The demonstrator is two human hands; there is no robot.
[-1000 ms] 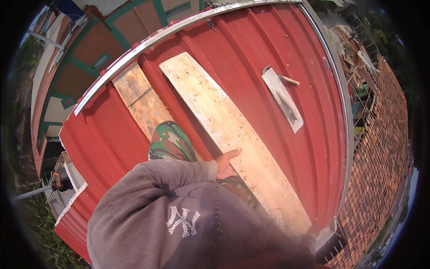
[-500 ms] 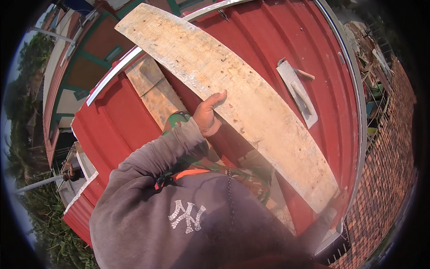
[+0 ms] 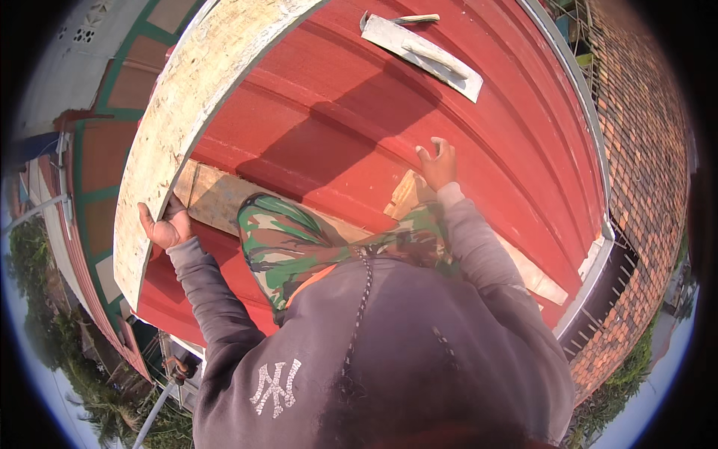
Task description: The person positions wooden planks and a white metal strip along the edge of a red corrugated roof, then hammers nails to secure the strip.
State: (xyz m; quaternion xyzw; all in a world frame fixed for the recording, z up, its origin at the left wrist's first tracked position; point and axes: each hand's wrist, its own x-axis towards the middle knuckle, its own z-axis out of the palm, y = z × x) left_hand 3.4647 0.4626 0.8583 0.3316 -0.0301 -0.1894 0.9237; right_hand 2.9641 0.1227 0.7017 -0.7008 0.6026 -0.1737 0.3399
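Note:
The long pale wooden board [image 3: 193, 75] rises along the left of the head view, and my left hand [image 3: 164, 224] grips its inner edge with the thumb out. My right hand [image 3: 440, 163] hangs over the red ribbed metal roofing [image 3: 299, 112], fingers apart and slightly curled, holding nothing. A weathered plank [image 3: 217, 198] lies beneath my legs in camouflage trousers [image 3: 273, 236]. Beyond my right hand lie a flat trowel with a handle [image 3: 389, 41] and a hammer-like tool with a light handle [image 3: 419, 18], partly behind it.
A pale metal trim [image 3: 580, 82] borders the roofing on the right, with a tiled roof [image 3: 643, 172] beyond it. On the left stands a building with green-framed panels [image 3: 105, 217]. A pale pole [image 3: 155, 410] and greenery show at the lower left.
The long board has been lifted and swung to the left in my left hand. My right hand has left the board's near end and is now open above the roofing. The view has turned.

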